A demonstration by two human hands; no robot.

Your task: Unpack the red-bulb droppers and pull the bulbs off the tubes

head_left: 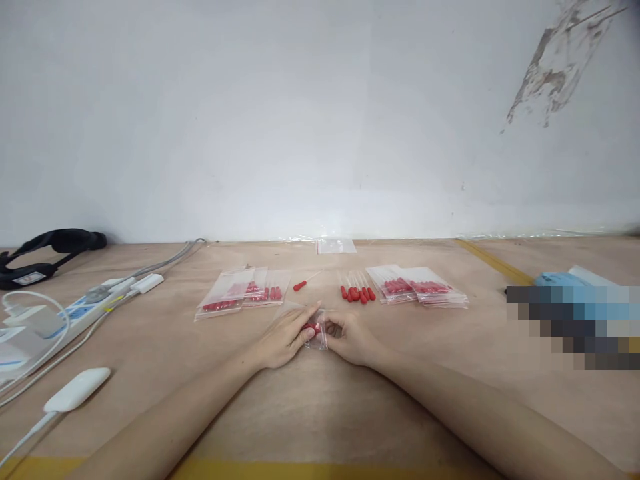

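My left hand and my right hand meet at the middle of the wooden table, both gripping a small clear zip bag with red-bulbed droppers inside. Loose red-bulbed droppers lie in a row just beyond my right hand. A single dropper lies beyond my left hand. Filled bags are piled to the left, and more filled bags to the right.
A white power strip with plugs and cables lies at the left, a white adapter nearer me. A black headband device sits far left. Empty clear bags lie by the wall. A blurred blue object is at the right.
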